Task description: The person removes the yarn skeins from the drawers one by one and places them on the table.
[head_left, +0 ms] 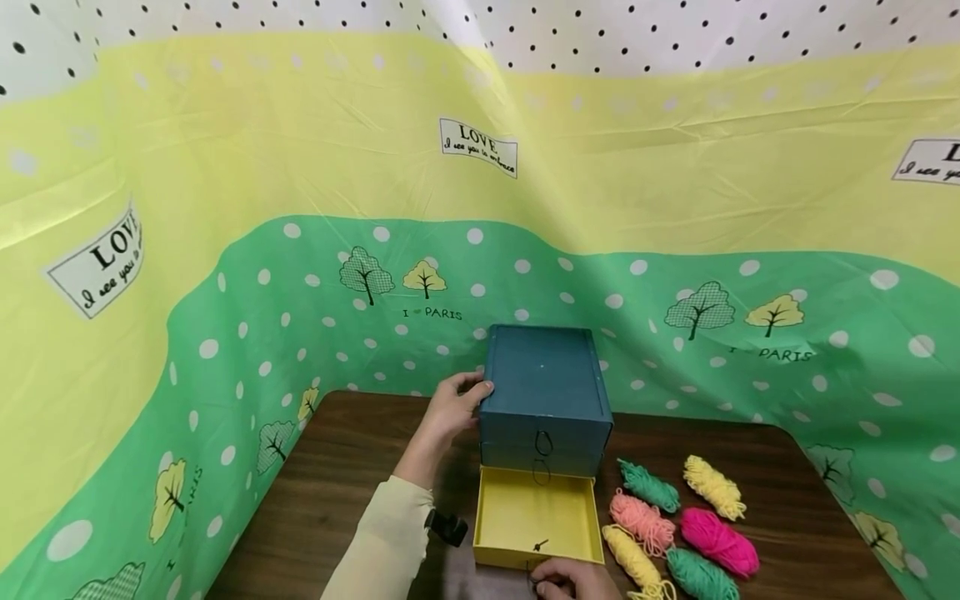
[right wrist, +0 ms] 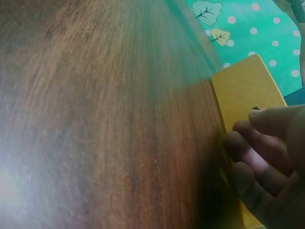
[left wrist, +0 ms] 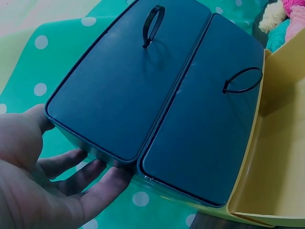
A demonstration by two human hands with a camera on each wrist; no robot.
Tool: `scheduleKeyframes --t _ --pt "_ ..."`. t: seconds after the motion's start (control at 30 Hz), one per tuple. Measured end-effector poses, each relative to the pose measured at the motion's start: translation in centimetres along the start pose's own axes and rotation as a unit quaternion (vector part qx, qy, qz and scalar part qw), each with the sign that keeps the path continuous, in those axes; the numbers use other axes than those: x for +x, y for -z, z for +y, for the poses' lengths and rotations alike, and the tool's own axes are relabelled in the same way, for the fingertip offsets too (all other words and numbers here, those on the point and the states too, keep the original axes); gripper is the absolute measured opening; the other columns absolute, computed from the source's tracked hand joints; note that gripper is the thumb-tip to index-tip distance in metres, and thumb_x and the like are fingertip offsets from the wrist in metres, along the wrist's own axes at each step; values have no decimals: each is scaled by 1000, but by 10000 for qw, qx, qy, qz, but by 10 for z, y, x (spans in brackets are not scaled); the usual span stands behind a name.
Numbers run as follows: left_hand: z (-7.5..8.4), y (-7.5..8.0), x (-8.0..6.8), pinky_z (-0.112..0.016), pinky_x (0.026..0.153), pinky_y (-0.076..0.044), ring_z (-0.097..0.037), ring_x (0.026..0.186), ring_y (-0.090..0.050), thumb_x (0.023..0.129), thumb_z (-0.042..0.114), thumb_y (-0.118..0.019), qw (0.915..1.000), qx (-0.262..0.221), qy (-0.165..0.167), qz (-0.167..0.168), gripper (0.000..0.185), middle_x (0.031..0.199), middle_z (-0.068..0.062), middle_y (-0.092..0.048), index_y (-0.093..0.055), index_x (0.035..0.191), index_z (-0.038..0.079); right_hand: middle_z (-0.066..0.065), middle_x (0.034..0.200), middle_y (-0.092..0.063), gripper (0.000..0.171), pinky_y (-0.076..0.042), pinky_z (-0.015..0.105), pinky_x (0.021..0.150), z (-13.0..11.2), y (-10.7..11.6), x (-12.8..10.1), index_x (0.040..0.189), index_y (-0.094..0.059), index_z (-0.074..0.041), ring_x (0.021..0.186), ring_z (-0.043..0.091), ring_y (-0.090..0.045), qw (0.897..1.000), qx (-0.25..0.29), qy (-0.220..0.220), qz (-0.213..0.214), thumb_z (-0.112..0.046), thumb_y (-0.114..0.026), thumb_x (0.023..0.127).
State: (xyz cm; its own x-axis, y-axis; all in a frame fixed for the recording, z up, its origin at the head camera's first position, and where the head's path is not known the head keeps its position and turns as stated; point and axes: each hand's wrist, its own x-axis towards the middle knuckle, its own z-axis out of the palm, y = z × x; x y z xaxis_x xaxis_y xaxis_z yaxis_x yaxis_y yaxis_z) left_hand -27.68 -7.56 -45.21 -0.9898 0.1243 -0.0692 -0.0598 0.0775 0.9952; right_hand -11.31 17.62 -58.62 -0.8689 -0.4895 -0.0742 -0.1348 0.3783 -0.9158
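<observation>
A blue box with stacked drawers (head_left: 543, 375) stands on the table, and its yellow bottom drawer (head_left: 532, 512) is pulled out. Nothing lies inside that drawer apart from the dark knot of its pull. My left hand (head_left: 452, 406) rests against the box's left side, thumb at the top edge, fingers spread along the side in the left wrist view. At the drawer's front, my right hand (head_left: 573, 581) pinches its thin black loop pull (right wrist: 256, 108) between thumb and curled fingers. The two blue drawers above, each with a black loop (left wrist: 153, 26), are closed.
Several yarn skeins lie right of the drawer, among them a magenta one (head_left: 718, 542), a coral one (head_left: 642, 522) and a yellow one (head_left: 714, 487). A patterned curtain (head_left: 420, 275) hangs behind the brown wooden table (head_left: 300, 500).
</observation>
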Motion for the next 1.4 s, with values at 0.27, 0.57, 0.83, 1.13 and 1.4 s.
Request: scheduleKeyframes --t 0.27,0.57,0.83,1.13,1.4 --pt "2 1 0 -44 87 -61 -26 105 -69 101 36 -67 10000 -63 28 -36 54 135 -18 -56 -56 146 7 -11 88 -75 15 -51 23 61 -3 -1 3 101 -81 -15 72 -2 -64 9974 -571 -11 435 -25 -70 98" --pt "4 1 -2 -43 86 -61 -25 104 -70 101 35 -67 9998 -157 84 10 54 132 -18 -59 -55 147 8 -16 82 -73 12 -52 23 61 -10 -2 11 97 -82 -20 70 -4 -62 9917 -996 22 812 -30 -74 95" --pt "3 0 -3 -43 85 -61 -24 101 -70 101 34 -68 9994 -297 179 -4 53 131 -17 -59 -56 146 9 -9 82 -76 11 -50 24 55 -15 -1 19 100 -82 -19 59 2 -63 9864 -1019 -349 1240 -26 -77 92" --pt "4 -3 -2 -44 85 -61 -24 101 -70 101 32 -68 9990 -393 210 0 53 131 -19 -58 -56 146 8 -10 78 -73 11 -48 24 54 -10 2 30 102 -82 -19 58 5 -61 9820 -1077 -556 1448 -21 -75 93" --pt "4 -4 0 -47 87 -61 -24 99 -70 102 30 -67 9988 -435 227 -5 52 132 -20 -57 -55 146 6 -5 92 -78 12 -49 23 54 -8 7 41 103 -82 -20 56 5 -62 9782 -1184 -370 1667 -21 -76 93"
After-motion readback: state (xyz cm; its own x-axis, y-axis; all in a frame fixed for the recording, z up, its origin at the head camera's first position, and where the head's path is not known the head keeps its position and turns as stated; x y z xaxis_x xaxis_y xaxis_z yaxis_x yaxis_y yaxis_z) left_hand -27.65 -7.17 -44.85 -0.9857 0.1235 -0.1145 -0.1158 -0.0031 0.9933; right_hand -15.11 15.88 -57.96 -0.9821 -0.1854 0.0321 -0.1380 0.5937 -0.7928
